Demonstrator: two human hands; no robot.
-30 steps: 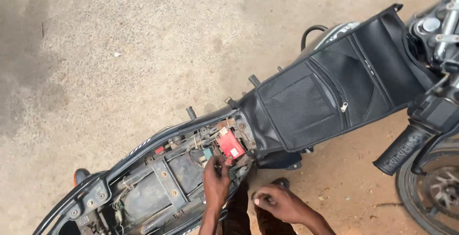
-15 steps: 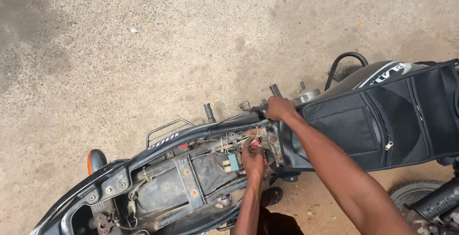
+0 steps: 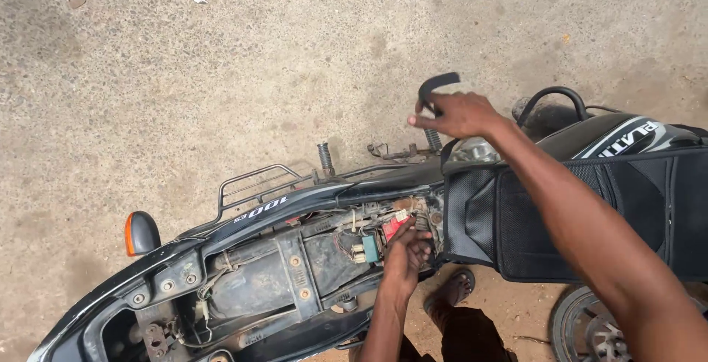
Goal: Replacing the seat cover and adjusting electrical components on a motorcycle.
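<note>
Sunlit concrete ground (image 3: 184, 74), reddish dirt patch (image 3: 509, 310)

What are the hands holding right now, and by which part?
Right hand grips a curved black lever near its lower end. Left hand reaches among the wiring beside the red block; any hold there cannot be told.

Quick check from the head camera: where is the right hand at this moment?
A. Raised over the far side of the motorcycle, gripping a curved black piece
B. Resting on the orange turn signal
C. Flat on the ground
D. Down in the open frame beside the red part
A: the right hand is lifted beyond the tank cover, fingers closed on a curved black piece; the left hand is the one by the red part.
</note>
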